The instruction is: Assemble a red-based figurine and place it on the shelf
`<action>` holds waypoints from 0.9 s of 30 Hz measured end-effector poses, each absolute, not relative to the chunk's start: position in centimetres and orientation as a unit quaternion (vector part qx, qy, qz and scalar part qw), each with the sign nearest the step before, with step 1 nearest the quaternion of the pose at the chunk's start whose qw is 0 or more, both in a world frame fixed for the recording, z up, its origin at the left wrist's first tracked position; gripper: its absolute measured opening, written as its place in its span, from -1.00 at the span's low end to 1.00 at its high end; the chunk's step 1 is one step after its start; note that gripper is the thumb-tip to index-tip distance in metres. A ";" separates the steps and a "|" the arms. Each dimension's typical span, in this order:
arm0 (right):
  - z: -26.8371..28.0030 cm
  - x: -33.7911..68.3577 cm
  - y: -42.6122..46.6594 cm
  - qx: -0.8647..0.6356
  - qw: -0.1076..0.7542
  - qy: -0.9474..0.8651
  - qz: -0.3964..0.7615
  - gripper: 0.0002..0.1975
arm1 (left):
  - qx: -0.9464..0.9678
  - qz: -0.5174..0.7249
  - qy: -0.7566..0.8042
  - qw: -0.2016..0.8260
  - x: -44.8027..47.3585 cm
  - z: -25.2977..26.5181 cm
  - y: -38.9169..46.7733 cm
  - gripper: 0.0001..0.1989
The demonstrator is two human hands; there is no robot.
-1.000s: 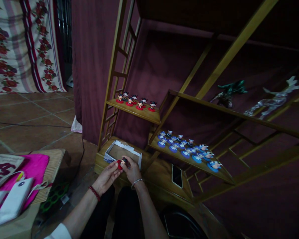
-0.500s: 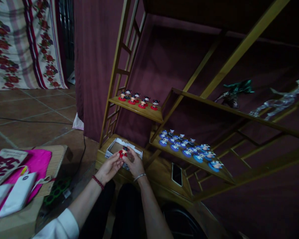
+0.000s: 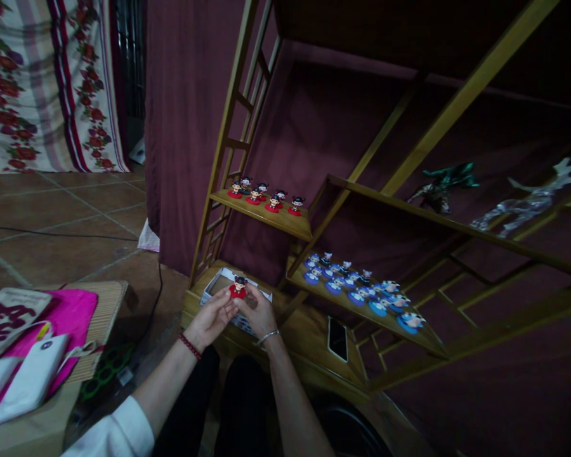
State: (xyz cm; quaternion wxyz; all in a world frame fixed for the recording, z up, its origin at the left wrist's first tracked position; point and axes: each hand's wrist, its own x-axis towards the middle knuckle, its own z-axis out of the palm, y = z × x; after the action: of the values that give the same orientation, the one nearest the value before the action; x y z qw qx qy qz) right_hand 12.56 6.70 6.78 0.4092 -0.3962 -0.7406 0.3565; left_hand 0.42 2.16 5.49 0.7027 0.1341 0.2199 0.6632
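Both hands hold one small figurine with a red base (image 3: 238, 289) upright, just above an open cardboard box (image 3: 217, 281) on the lowest wooden shelf. My left hand (image 3: 211, 320) grips it from the left and my right hand (image 3: 255, 311) from the right. Several matching red-based figurines (image 3: 266, 195) stand on the upper left shelf. A larger group of blue-based figurines (image 3: 359, 289) covers the slanted shelf to the right.
A dark phone (image 3: 337, 338) lies on the low shelf beside my right arm. The wooden rack (image 3: 400, 203) backs onto a maroon curtain, with a green ornament (image 3: 445, 181) and a silvery one (image 3: 528, 200) higher up. A low table (image 3: 102, 317) with pink cloth and white bag stands left.
My hands have turned the red-based figurine upright and raised it a little over the box. The view has shifted slightly.
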 end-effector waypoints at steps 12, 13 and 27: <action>8.0 12.7 6.9 -0.402 0.434 -0.725 0.353 -0.63 | 0.189 0.660 0.282 0.670 0.4 7.0 2.9 -0.81; 8.3 12.8 7.0 -0.401 0.434 -0.726 0.352 -0.63 | 0.192 0.663 0.288 0.664 0.5 7.4 3.0 -0.81; 12.7 13.6 8.2 -0.387 0.451 -0.748 0.297 -0.59 | 0.244 0.715 0.331 0.566 1.4 11.9 4.5 -0.79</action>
State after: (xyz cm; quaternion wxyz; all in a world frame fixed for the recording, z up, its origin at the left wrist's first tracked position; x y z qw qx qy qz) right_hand 13.64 8.23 12.70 0.4510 -0.3868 -0.7476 0.2968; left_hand 1.42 4.46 11.95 0.5658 0.2437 0.3314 0.7146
